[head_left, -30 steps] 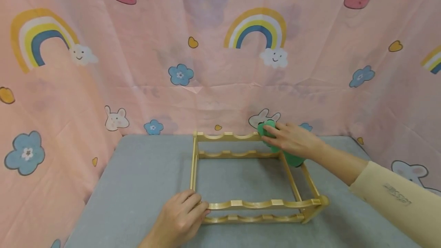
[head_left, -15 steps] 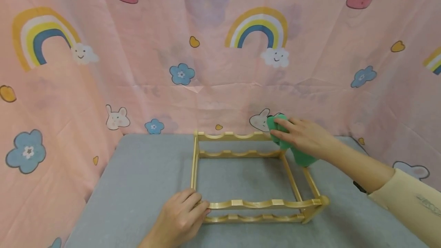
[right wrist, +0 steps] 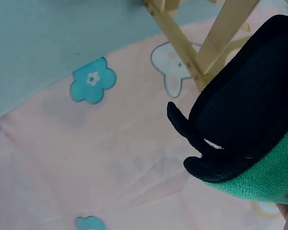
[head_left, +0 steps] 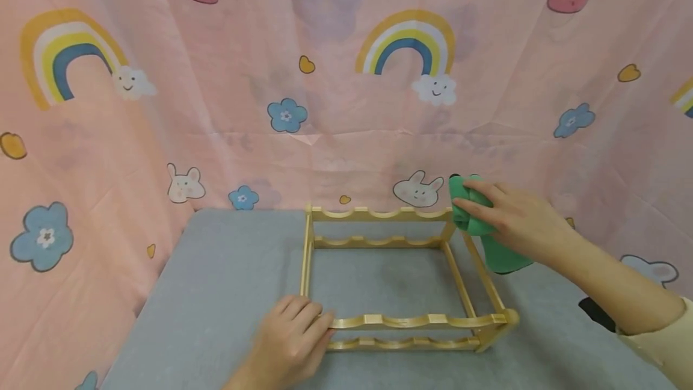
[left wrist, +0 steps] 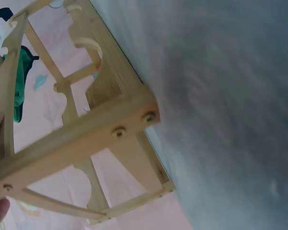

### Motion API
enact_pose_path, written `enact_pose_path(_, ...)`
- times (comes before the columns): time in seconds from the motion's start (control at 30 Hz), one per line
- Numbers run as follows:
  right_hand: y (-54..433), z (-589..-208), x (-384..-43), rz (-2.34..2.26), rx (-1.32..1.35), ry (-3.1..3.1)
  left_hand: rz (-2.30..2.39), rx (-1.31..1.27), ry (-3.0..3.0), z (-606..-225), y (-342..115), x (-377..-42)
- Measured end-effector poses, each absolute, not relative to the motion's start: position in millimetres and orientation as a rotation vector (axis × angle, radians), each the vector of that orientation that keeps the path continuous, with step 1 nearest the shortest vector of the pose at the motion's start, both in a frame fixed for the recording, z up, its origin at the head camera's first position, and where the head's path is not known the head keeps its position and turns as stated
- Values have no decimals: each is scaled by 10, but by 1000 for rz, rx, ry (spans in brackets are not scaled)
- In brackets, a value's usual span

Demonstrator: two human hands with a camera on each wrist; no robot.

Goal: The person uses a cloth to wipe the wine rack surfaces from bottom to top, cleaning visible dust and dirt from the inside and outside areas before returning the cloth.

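A pink curtain [head_left: 346, 101] printed with rainbows, strawberries, blue flowers and rabbit heads covers the wall behind and at both sides. In front of it lies the grey surface of the table [head_left: 233, 269]. On the table stands a pale wooden rack [head_left: 373, 320], upright, its scalloped rails running along front and back at two heights; round fasteners show on its end frame in the left wrist view. At the right edge, a cream sleeve [head_left: 666, 345] covers part of the forearm.

Both hands are occupied. The left hand [head_left: 289, 339] grips the front left corner of the rack, fingers over the upper rail. The right hand [head_left: 522, 221] holds a bunched green cloth [head_left: 476, 227] at the rack's rear right corner, above table level; contact between cloth and wood cannot be confirmed. The right wrist view shows the cloth's black side and black, strap-like tabs [right wrist: 180, 122].
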State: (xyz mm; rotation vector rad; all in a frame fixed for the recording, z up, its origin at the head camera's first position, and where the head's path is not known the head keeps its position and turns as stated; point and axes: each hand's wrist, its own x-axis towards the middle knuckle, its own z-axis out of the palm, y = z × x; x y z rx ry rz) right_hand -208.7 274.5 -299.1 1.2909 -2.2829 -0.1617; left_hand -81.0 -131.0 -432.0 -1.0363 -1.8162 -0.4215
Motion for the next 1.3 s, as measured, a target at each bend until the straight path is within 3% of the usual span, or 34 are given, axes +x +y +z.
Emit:
enact_pose_path(0.5,3410,-3386,-1771,88,992,-2388,-385,-1019,-1806,-4251,-842,-818)
enact_pose_path(1.3,3788,-3744,-1518,21,808,-2500,-253,-1110,-2143,-4160,230,-838)
